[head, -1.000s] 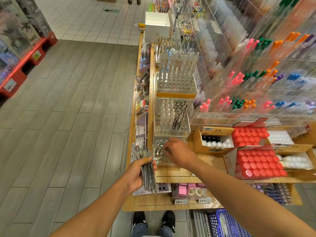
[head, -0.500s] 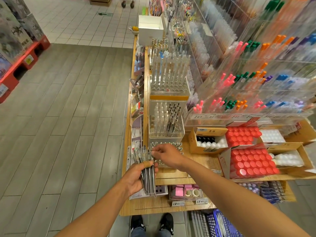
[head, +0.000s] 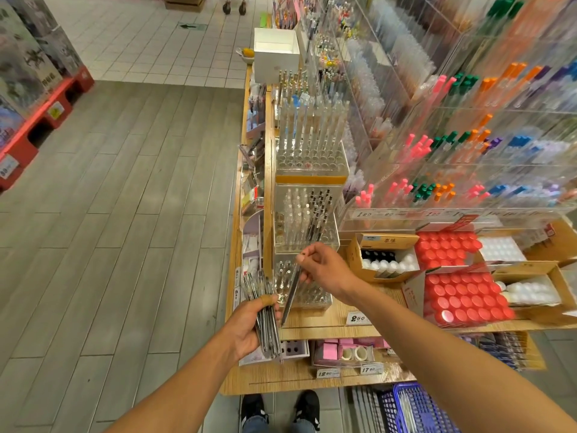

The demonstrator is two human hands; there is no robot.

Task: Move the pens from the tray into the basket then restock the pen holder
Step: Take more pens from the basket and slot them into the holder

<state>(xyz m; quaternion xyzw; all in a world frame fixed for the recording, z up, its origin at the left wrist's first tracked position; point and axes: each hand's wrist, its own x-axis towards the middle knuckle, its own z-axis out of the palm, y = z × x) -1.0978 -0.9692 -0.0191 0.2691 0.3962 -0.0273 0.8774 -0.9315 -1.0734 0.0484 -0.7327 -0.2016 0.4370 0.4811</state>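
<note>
Now our right hand (head: 324, 270) pinches one pen (head: 292, 292) by its top end, its length slanting down toward our left hand (head: 249, 326), which grips the bundle of pens (head: 265, 314). Directly beneath the lone pen sits the clear pen holder (head: 304, 282), nearer our right.

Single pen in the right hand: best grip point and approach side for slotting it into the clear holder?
Grip the upper end, as the right hand does now, pinching the single pen from above. It hangs tilted, lower tip free toward the bundle of pens the left hand holds. A top pinch probably leaves the shaft clear for the clear holder.
</note>
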